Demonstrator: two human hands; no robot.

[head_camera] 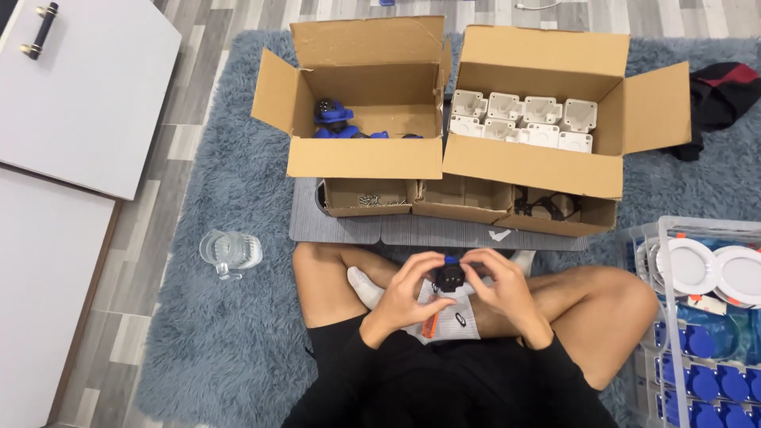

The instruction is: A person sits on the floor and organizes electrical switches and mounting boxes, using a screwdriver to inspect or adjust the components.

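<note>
Centrally, both hands were found closed together over the lap on one small black part with a blue cap (449, 276); the left hand (404, 297) pinched it from its side with the fingers curled round, and the right hand (499, 289) gripped it from the other side with the fingertips meeting over the top. The part sat just above the crossed legs and a white sock (456, 321), clear of the floor. By judgement, the step in hand was the fitting or pressing together of this small piece, and it appeared to be mid-assembly; whether the cap was fully seated could not be told, the fingers covering most of it. The next move would call for a steady pinch and even pressure, so that the piece does not slip into the lap. Ahead of the knees lay a grey mat (349, 226) carrying three small open cardboard trays (464, 202), their contents too small to identify. Beyond them stood a cardboard box of blue parts (341, 119) and, just beside it, a cardboard box of white plastic housings (523, 119). A clear glass mug (230, 252) stood on the blue rug (198, 333), and a clear plastic bin (697, 317) held white round fittings and blue pieces.
</note>
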